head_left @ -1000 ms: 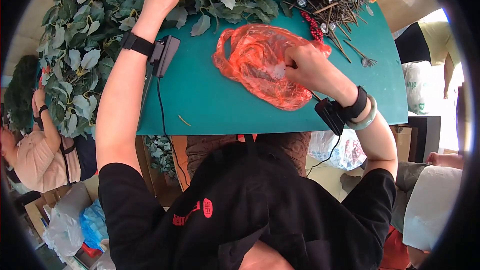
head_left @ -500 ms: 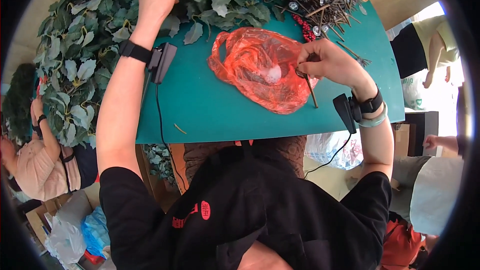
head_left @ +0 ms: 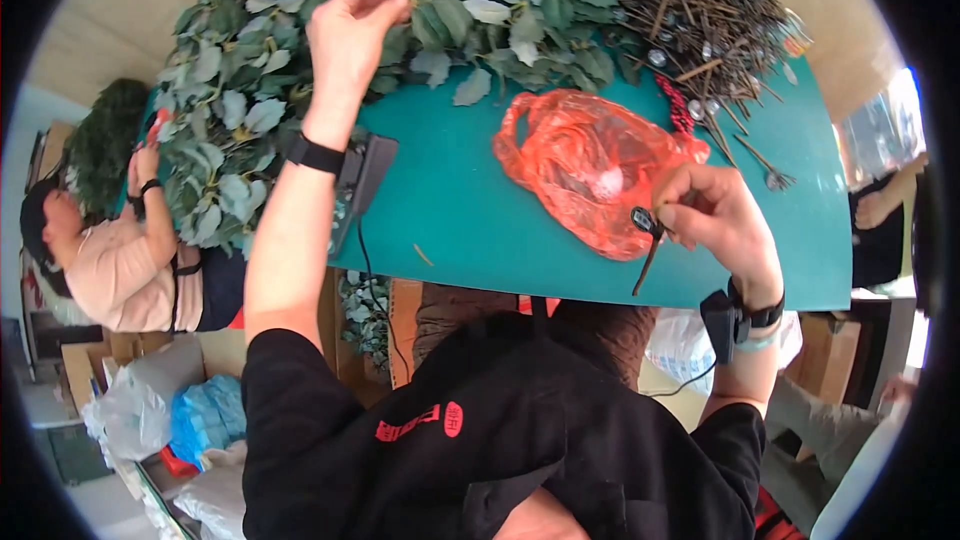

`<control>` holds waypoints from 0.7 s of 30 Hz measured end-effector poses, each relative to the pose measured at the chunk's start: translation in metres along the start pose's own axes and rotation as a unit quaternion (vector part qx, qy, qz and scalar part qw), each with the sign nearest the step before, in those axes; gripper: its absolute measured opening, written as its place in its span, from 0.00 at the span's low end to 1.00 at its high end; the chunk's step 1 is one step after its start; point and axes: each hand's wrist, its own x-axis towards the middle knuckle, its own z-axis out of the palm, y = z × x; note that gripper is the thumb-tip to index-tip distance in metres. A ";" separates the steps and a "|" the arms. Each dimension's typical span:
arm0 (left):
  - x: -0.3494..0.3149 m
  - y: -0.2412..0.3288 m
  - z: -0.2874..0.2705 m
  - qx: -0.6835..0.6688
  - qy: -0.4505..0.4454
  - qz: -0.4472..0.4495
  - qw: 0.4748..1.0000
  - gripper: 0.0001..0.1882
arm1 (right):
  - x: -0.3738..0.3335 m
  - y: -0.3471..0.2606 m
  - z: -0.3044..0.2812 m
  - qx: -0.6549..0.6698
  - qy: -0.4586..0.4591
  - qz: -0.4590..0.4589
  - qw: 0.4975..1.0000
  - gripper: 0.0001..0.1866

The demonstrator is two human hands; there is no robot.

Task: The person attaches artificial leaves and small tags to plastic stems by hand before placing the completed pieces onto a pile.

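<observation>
- Green tabletop (head_left: pixel 440 210): lying beneath both hands.
- Right hand (head_left: pixel 715 215): thumb and fingers pinching, nearly closed, holding a brown stem (head_left: pixel 644 268) with a dark round end; stem slanting down from the fingertips.
- Orange-red bag (head_left: pixel 565 155): lying crumpled left of the right hand; whitish contents (head_left: pixel 607 183) showing indistinctly.
- Left hand (head_left: pixel 350 35): thumb and fingertips drawing close together, touching foliage (head_left: pixel 480 10); any grip remaining unclear.
- Twig pile (head_left: pixel 690 15): lying beyond the right hand, upper edge cropping it.

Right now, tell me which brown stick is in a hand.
The stick pinched in the right hand, pointing toward the near edge of the table, unlike those lying in or beside the heap.
</observation>
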 end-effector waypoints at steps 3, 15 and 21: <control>-0.029 -0.002 -0.010 -0.119 0.023 -0.060 0.991 0.08 | 0.001 -0.001 0.017 0.025 0.009 -0.021 0.999 0.01; -0.086 -0.003 -0.024 0.186 0.009 0.111 0.976 0.05 | 0.021 -0.010 0.064 0.032 -0.045 -0.040 0.998 0.03; -0.095 -0.002 -0.023 -0.085 0.000 -0.067 0.994 0.05 | 0.023 -0.010 0.072 0.046 -0.036 -0.052 0.997 0.03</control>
